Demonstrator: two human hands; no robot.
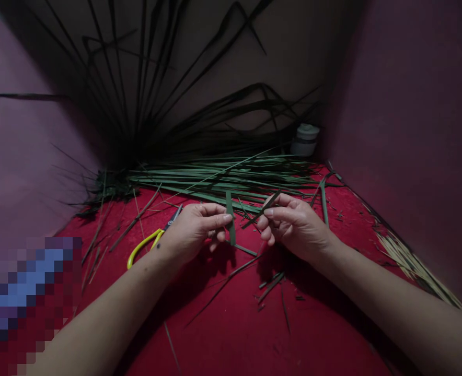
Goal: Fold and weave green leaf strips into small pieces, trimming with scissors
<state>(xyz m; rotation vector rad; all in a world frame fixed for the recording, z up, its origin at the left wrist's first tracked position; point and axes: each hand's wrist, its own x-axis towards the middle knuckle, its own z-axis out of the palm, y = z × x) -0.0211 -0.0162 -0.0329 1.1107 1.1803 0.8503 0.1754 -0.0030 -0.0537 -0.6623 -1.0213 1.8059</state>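
Observation:
Over the red floor covering, my left hand pinches a short, flat strip of green leaf held upright between thumb and fingers. A hand's width to the right, my right hand grips another narrow leaf strip, slanted up to the right. The two strips are apart. Beneath them, small leaf cuttings and thin stalks lie scattered. Scissors with yellow handles rest just behind my left wrist, their blades partly showing.
A pile of long green leaves stretches across the back, with darker fronds fanning up the wall. A white lidded container stands at the back right. Pale thin sticks lie along the right wall. A pixelated patch covers the lower left.

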